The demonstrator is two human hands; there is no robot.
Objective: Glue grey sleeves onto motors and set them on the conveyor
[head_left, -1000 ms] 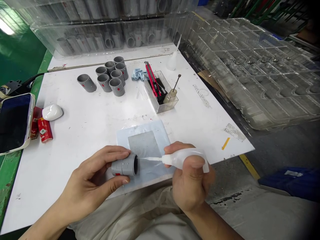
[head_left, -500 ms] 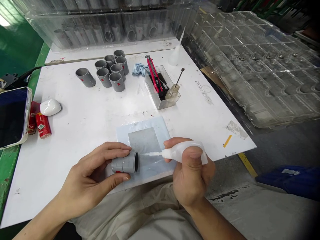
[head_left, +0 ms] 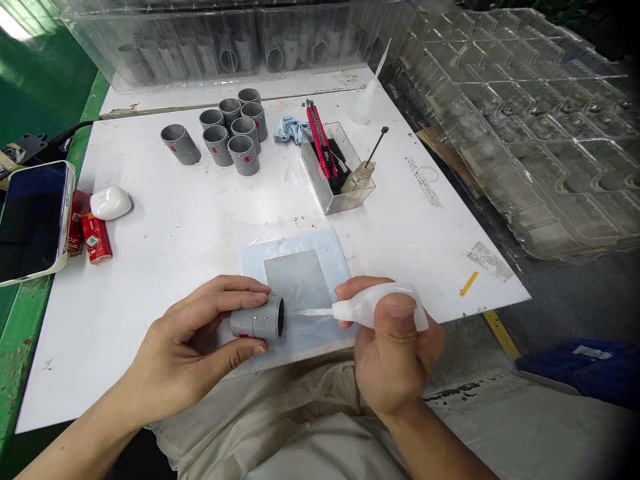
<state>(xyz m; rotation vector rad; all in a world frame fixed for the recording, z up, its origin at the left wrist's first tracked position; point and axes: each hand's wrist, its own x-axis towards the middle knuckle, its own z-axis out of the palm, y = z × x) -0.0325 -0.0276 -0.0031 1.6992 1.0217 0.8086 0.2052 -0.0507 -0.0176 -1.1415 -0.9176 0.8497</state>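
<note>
**"What is on the white table (head_left: 165,267)?"**

"Near the far edge, gray pipe pieces (head_left: 230,130) stand in a bunch, with one more gray piece (head_left: 180,144) just to the left. Beside them are a blue cloth (head_left: 289,130) and a clear box (head_left: 325,193). The box holds a red box cutter (head_left: 320,143) and a small glass bottle with a metal pin (head_left: 359,179). At the left edge are a phone (head_left: 33,220), a white case (head_left: 111,203) and red packs (head_left: 96,239)."

**"Is anything in the way?"**

"The hands and the pipe piece cover the near part of a pale blue mat (head_left: 255,257). It has a gray square (head_left: 295,280) on it."

**"What are the hands doing?"**

"The left hand (head_left: 185,340) curls around a short gray pipe (head_left: 257,319), with the fingers on top and the thumb under it. The right hand (head_left: 395,353) pinches a soft white glue bottle (head_left: 380,307) between thumb and fingers."

**"Where is that pipe?"**

"It lies on its side, over the mat, near the table's near edge. Its open end faces the bottle's thin tip. It has a ring around its middle and a red mark."

**"What changed?"**

"Before, the tip was right at the pipe's mouth. Now there is a small gap."
</note>
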